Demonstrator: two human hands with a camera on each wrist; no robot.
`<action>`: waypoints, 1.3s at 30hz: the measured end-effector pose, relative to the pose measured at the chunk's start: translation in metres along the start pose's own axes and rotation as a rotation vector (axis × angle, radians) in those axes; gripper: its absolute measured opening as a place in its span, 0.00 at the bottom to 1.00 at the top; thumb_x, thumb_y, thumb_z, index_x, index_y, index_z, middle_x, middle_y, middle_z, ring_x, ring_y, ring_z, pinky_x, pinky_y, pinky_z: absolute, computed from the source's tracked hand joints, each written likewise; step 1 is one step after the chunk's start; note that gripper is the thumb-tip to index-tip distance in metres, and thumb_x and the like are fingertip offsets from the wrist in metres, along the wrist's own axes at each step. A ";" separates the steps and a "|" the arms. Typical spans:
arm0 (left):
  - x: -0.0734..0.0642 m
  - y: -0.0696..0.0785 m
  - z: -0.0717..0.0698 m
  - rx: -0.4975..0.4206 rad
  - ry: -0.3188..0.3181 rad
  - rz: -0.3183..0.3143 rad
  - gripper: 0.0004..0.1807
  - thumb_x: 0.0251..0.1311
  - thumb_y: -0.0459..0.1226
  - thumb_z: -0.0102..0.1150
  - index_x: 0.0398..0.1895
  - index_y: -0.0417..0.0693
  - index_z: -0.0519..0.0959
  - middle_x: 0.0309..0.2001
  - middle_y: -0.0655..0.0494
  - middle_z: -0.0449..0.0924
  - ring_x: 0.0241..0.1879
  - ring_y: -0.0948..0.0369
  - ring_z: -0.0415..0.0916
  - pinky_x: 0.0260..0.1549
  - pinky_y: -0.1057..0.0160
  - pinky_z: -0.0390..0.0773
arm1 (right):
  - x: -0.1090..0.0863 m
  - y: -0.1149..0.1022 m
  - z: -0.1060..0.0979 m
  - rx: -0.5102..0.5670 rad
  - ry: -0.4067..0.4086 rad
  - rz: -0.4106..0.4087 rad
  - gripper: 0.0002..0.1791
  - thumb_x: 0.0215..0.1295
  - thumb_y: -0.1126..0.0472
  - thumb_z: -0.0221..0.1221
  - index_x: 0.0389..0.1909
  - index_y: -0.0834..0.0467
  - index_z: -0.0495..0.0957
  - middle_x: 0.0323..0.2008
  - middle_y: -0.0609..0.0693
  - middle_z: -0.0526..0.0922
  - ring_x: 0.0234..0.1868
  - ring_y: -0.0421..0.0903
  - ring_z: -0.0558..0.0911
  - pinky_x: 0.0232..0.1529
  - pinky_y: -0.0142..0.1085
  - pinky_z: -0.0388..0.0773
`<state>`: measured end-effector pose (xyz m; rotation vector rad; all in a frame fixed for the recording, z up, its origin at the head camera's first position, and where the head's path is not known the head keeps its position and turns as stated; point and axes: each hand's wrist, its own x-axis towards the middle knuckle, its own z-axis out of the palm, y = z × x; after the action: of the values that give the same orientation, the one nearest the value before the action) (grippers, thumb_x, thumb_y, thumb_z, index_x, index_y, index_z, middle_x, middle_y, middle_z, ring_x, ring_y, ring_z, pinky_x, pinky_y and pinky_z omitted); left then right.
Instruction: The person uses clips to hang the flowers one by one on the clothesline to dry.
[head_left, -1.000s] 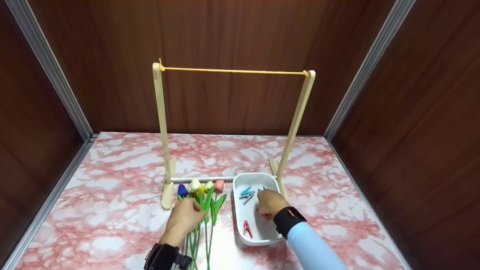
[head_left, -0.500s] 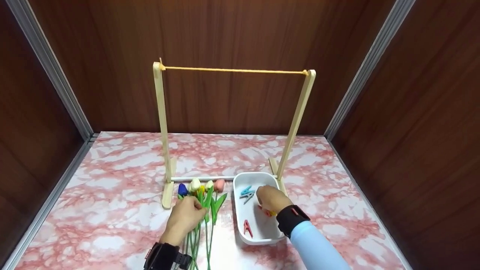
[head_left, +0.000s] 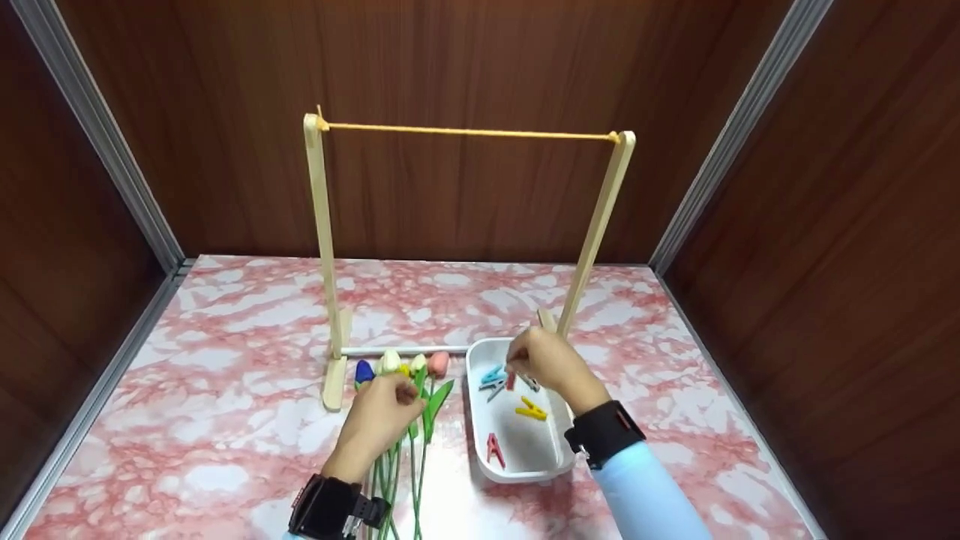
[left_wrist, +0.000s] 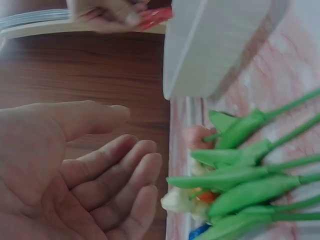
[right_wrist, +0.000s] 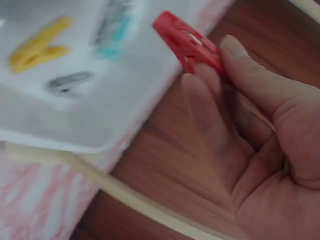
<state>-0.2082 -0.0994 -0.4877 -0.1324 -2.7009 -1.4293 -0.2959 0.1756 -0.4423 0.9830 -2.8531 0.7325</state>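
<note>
Pinching a red peg [right_wrist: 175,37], the right hand [head_left: 553,365] has its grip over the white tub [head_left: 514,475], where other pegs [head_left: 532,409] lie. The left hand's [head_left: 379,412] grip is loose, holding nothing, above tulips [left_wrist: 250,192] lying on the worktop [head_left: 225,420]. Work looks barely begun: one peg up, the tulips all down.

**Cropped, covered and blurred**

In the head view the bottom edge cuts off the tulip stems [head_left: 418,487] and the blue sleeve [head_left: 649,491]. The left hand [head_left: 379,412] covers some leaves, the yellow tulip [head_left: 405,370] mostly vanishes among its neighbours, and the right post [head_left: 598,225] disappears low down behind the right hand [head_left: 551,364].

In the left wrist view the right hand is cropped, its red clip [left_wrist: 154,18] blurred. In the right wrist view the teal clip [right_wrist: 117,37] smears into a dark one; the white tray [right_wrist: 100,115] is cropped.
</note>
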 end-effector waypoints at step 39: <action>0.020 0.039 0.000 -0.606 0.116 0.095 0.22 0.69 0.34 0.69 0.63 0.36 0.82 0.57 0.42 0.85 0.57 0.50 0.84 0.52 0.65 0.84 | 0.006 -0.077 0.025 0.604 0.188 0.007 0.16 0.80 0.62 0.58 0.62 0.66 0.76 0.52 0.58 0.84 0.49 0.54 0.86 0.45 0.40 0.87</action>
<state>-0.2239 -0.0769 -0.4528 -0.2009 -2.0598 -2.0939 -0.2528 0.1078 -0.4309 0.8787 -2.5088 1.6460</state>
